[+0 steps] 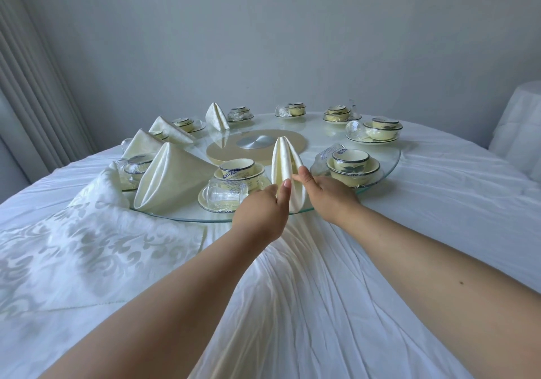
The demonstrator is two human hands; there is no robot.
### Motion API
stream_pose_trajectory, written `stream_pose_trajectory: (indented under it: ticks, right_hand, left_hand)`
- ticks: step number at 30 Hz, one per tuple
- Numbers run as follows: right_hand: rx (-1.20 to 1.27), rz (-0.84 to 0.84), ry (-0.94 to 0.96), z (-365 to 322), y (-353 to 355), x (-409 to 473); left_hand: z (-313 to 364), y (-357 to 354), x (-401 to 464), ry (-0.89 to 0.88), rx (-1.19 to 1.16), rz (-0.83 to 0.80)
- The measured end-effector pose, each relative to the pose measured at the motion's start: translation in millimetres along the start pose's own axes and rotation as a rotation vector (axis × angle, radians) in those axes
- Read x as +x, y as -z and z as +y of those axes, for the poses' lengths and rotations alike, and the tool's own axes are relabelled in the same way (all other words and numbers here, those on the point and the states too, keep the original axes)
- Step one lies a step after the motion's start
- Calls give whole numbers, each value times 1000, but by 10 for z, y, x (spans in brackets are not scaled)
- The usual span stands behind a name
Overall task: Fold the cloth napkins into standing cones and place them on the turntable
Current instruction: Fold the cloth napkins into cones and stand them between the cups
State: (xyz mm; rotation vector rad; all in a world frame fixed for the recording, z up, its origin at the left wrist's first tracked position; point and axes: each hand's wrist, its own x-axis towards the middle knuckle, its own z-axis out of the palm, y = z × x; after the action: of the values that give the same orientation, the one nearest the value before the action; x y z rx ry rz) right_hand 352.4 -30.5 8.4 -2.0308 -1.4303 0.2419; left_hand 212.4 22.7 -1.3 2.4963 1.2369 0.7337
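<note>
Now both hands pinch the folded napkin (285, 168) standing upright at the near edge of the glass turntable (392, 156): left hand (265, 211) and right hand (328, 194) at its sides.

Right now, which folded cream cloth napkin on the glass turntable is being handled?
The narrow upright cream napkin cone at the near rim, pinched between left hand and right hand; the others stand untouched.

1. Folded napkins (172, 173) are plain cream.
2. Bowls (352, 168) are pale yellow with dark rims and leaf motifs.
3. Tablecloth (439, 203) is white.
4. Flat cloth (96, 247) is white damask with scrolls.
</note>
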Motion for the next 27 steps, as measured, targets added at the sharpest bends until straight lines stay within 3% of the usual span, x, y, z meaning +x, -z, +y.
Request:
stream_pose_trajectory:
  ticks: [7, 14, 18, 24, 27]
  right_hand:
    - [40, 68, 11, -24, 35, -90]
    - [184, 120, 138, -358, -111, -341]
    - [349, -15, 181, -652, -339, -518]
    - [362, -290, 164, -999, -717, -766]
    - [402, -370, 130, -1133, -862, -847]
  left_hand:
    - [10, 19, -54, 3, 10, 10]
    - [-307, 418, -580, 23, -32, 101]
    - [-823, 739, -1066, 46, 0, 35]
    - [-1743, 1202, -1670, 138, 148, -70]
    - [-1864, 1213, -1735, 193, -7, -12]
